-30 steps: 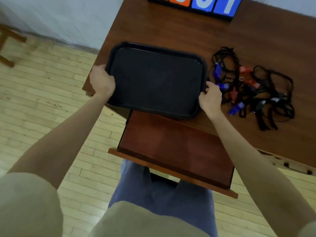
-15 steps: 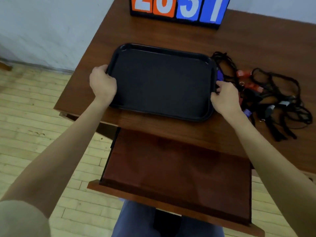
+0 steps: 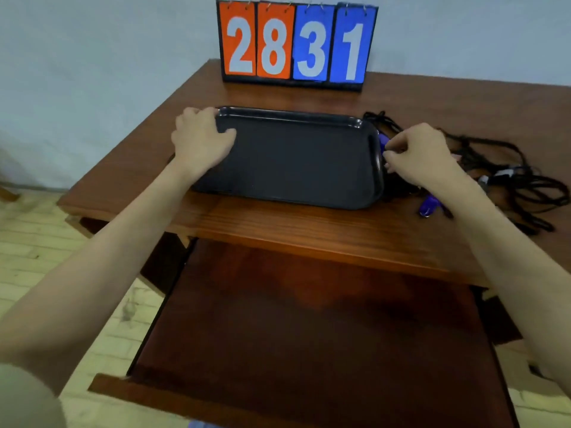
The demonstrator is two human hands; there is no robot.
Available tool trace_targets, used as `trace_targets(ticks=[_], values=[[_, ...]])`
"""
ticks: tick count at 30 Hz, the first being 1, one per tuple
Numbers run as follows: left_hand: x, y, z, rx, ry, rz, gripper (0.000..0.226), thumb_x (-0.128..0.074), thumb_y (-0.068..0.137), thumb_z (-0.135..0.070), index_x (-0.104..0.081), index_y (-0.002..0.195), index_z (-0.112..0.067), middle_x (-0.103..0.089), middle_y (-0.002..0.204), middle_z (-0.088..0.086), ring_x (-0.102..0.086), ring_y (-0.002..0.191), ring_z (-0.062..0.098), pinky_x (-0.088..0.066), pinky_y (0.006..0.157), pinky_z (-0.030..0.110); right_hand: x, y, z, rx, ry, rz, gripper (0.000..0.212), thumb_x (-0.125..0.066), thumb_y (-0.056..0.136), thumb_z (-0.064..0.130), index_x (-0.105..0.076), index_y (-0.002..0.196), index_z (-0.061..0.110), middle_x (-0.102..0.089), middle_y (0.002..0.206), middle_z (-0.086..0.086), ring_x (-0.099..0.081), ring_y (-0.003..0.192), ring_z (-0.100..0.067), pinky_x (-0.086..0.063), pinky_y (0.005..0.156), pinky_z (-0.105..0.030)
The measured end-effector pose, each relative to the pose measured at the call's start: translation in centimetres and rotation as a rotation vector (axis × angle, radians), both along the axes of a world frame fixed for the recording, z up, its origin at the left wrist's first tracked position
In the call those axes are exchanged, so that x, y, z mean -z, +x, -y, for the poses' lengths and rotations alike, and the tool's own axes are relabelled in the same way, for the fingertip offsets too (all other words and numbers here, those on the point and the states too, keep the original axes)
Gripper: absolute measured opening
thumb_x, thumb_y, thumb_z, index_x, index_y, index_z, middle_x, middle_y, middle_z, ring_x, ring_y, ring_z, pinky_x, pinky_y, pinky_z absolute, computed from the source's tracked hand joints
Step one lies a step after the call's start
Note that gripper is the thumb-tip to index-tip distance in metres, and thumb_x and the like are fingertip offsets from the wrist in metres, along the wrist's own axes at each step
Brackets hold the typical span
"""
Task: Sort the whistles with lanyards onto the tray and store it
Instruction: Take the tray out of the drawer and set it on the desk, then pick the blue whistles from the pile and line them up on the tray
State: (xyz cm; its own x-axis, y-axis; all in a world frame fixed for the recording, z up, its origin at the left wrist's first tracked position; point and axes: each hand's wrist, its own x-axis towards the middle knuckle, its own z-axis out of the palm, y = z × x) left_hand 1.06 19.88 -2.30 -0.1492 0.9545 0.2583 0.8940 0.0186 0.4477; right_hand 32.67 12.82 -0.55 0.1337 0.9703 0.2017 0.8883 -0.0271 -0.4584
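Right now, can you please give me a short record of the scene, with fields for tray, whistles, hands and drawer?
tray: black, empty, flat on the table
whistles: tangled pile with black lanyards, right of the tray, none on it
left hand: grips the tray's left rim
right hand: at the tray's right rim, fingers curled, beside a blue whistle; its grip is unclear
drawer: pulled out under the table, nothing seen in it
scoreboard: reads 2831, behind the tray

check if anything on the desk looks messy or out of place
The whistles with lanyards lie in one tangled heap right of the black tray, cords knotted together, one blue whistle loose at the near edge. The tray holds nothing.
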Motion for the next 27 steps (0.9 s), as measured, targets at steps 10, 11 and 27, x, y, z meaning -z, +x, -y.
trace_targets(ticks=[10,11,27], values=[[-1.2,7.6,6.6,0.424,0.059,0.096,0.037,-0.058,0.09,-0.028,-0.059,0.125,-0.017,-0.055,0.132,0.005,-0.049,0.123,0.02,-0.038,0.095,0.029,1.8,4.2,6.2,0.092,0.344,-0.211,0.022,-0.058,0.09,0.01,-0.067,0.111,0.011,-0.069,0.106,-0.004,-0.059,0.082,-0.007,-0.044,0.073,-0.014],[-1.2,8.4,7.3,0.468,0.036,0.096,0.038,-0.058,0.091,-0.026,-0.058,0.127,-0.015,-0.055,0.132,0.005,-0.049,0.123,0.019,-0.037,0.094,0.025,2.2,4.4,6.6,0.076,0.349,-0.231,0.022,-0.059,0.09,0.01,-0.067,0.11,0.011,-0.069,0.105,-0.005,-0.059,0.085,-0.008,-0.044,0.075,-0.017],[-0.7,16.0,5.5,0.707,0.046,-0.054,0.037,-0.053,0.096,-0.022,-0.055,0.132,-0.013,-0.054,0.134,0.005,-0.05,0.124,0.018,-0.037,0.099,0.026,5.3,4.5,8.2,0.09,0.228,0.164,0.041,-0.064,0.086,0.036,-0.062,0.118,0.011,-0.051,0.116,-0.008,-0.044,0.112,-0.023,-0.044,0.092,-0.034]])
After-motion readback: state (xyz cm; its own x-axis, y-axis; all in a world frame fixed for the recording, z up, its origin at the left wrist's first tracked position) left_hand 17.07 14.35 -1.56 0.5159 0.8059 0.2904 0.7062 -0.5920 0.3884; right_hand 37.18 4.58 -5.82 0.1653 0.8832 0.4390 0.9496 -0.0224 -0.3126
